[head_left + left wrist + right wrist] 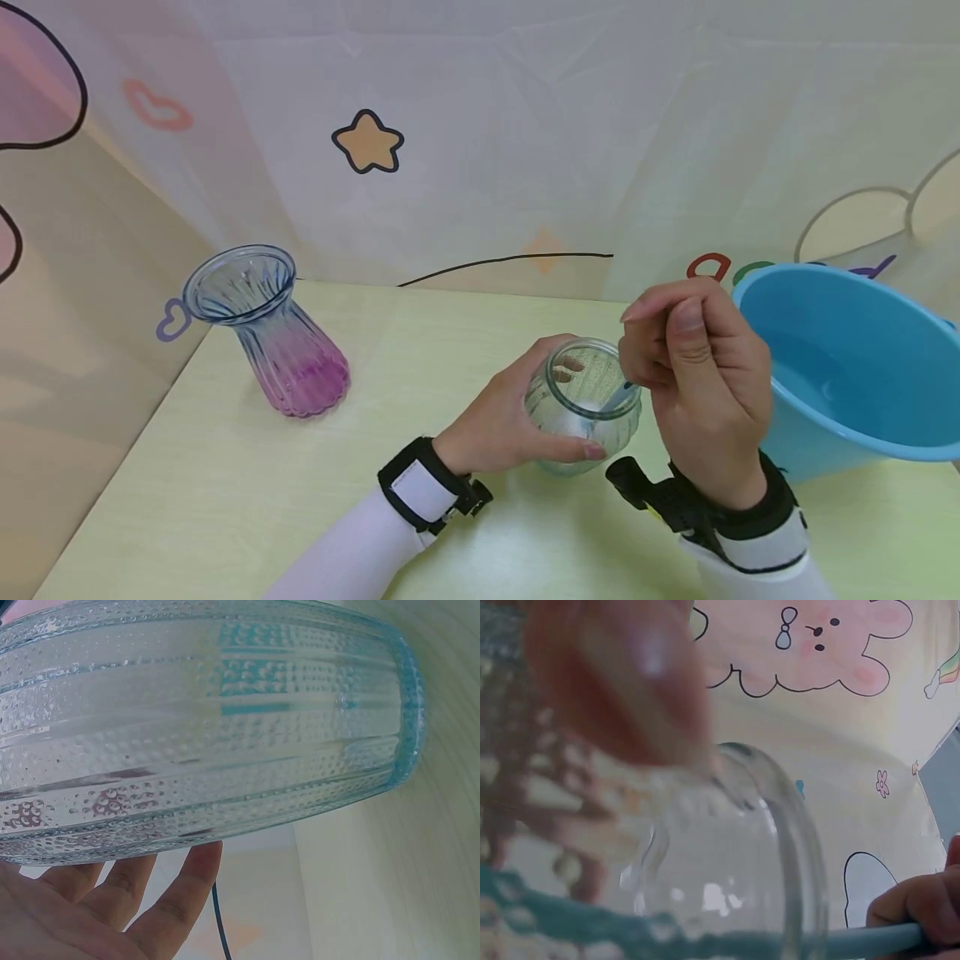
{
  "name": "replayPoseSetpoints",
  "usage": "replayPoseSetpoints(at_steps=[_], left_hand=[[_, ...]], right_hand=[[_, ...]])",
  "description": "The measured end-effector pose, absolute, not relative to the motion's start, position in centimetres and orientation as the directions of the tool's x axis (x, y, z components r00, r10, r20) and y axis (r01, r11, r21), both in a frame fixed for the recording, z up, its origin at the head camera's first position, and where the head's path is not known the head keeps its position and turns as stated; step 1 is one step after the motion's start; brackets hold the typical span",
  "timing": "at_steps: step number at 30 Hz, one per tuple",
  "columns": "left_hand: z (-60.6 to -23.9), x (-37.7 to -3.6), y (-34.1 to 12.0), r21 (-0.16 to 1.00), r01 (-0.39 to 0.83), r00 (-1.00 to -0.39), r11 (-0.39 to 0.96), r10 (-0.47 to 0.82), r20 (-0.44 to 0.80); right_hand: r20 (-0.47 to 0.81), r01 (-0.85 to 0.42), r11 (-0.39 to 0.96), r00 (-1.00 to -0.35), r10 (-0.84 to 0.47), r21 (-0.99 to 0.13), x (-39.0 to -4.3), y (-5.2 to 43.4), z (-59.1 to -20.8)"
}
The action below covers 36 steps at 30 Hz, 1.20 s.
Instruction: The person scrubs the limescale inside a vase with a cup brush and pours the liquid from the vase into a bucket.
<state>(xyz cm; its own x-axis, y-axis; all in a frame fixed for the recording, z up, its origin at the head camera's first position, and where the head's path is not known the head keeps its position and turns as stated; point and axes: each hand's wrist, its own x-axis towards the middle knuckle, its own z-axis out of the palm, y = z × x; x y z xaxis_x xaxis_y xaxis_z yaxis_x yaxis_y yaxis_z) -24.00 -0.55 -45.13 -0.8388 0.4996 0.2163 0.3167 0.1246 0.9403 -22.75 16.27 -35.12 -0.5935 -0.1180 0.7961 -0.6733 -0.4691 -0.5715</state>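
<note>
My left hand [498,421] grips a clear ribbed glass jar [618,429] round its side, thumb in front and fingers behind. The jar tilts slightly over the table, its open mouth facing up. Just above the rim, my right hand [701,383] has its fingers curled round a thin teal stick [870,941], which runs down into the jar. What is on the stick's lower end cannot be made out. In the left wrist view, the jar's dotted, ribbed wall [150,735] fills the upper part, with fingertips [199,862] against it.
A ribbed glass vase [300,358], blue at the flared rim and pink at the base, stands at the left of the pale table [225,500]. A light blue basin [810,425] sits close to the right hand. Behind hangs a printed backdrop [480,150].
</note>
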Motion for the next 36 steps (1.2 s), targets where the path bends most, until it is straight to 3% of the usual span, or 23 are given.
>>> replayPoseSetpoints(at_steps=[12,24,36], left_hand=[[-44.9,-24.2,-0.4,0.939,0.337,-0.81,0.073,0.53,0.249],[-45.1,-24.5,-0.1,0.939,0.343,-0.795,0.028,0.541,0.274],[-45.1,-24.3,-0.5,0.935,0.349,-0.803,0.064,0.536,0.263]], right_hand=[[0.685,-0.702,-0.086,-0.649,-0.331,-0.707,-22.4,15.4,-35.5],[0.519,-0.634,0.108,-0.708,-0.478,-0.766,-22.4,15.2,-36.0],[0.56,-0.647,0.086,-0.712,-0.424,-0.758,-22.4,14.8,-36.0]])
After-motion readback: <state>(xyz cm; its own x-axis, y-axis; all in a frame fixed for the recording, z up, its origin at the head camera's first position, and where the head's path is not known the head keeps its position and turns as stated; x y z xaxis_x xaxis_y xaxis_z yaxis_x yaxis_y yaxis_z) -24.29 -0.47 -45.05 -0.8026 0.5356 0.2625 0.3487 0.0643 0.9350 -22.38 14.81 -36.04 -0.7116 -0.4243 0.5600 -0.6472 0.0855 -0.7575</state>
